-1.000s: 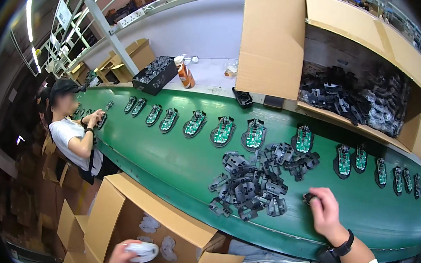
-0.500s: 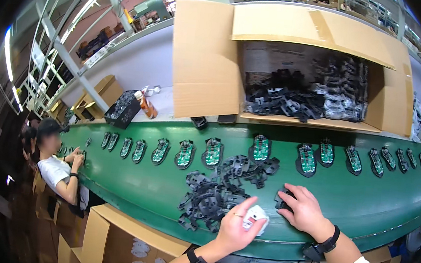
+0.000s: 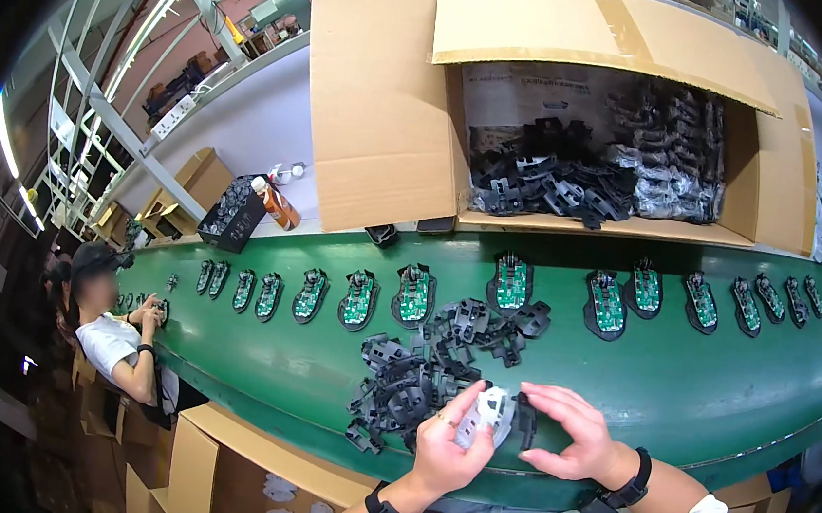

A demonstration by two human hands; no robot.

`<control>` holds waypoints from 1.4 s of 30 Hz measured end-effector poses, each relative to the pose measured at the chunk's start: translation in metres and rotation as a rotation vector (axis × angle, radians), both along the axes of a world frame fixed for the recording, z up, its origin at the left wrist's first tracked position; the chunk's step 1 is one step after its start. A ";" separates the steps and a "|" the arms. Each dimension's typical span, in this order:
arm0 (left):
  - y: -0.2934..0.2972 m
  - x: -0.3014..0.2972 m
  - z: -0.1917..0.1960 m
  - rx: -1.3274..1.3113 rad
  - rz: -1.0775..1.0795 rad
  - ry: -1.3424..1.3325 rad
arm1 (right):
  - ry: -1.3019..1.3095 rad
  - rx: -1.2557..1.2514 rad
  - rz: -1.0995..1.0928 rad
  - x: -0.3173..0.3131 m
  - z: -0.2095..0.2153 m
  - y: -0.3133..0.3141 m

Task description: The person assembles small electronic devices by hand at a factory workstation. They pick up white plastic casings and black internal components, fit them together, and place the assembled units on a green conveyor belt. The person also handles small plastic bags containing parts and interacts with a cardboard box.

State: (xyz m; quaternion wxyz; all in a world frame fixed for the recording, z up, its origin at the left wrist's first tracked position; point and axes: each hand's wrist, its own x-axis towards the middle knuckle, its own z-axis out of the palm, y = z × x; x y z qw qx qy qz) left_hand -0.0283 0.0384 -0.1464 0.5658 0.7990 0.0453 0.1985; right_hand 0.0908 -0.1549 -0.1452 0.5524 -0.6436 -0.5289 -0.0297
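White rounded shell (image 3: 485, 417), dark openings; black part (image 3: 522, 425).

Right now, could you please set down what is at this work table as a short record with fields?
Left hand: holding a white shell
Right hand: holding a black part
Shell and part: side by side; contact unclear
Pile: loose black pieces on the green table, mostly left of the hands
Row: green circuit boards in black bases along the table
Behind: open cardboard box with black pieces inside
Far left: co-worker in a dark cap
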 end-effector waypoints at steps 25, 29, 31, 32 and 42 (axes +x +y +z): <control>0.009 -0.006 0.013 0.124 -0.021 -0.103 | 0.469 -0.041 0.059 -0.016 -0.018 0.021; 0.012 -0.005 0.006 0.241 0.063 -0.219 | 0.564 -0.099 0.110 -0.030 -0.013 0.027; 0.013 -0.002 0.010 0.283 0.118 -0.250 | 0.599 -0.114 0.107 -0.029 -0.004 0.028; 0.014 0.000 0.009 0.267 0.101 -0.262 | 0.617 -0.123 0.109 -0.028 -0.003 0.030; 0.150 -0.172 0.058 0.157 0.768 -0.157 | -0.085 -0.543 -0.631 0.048 0.019 -0.024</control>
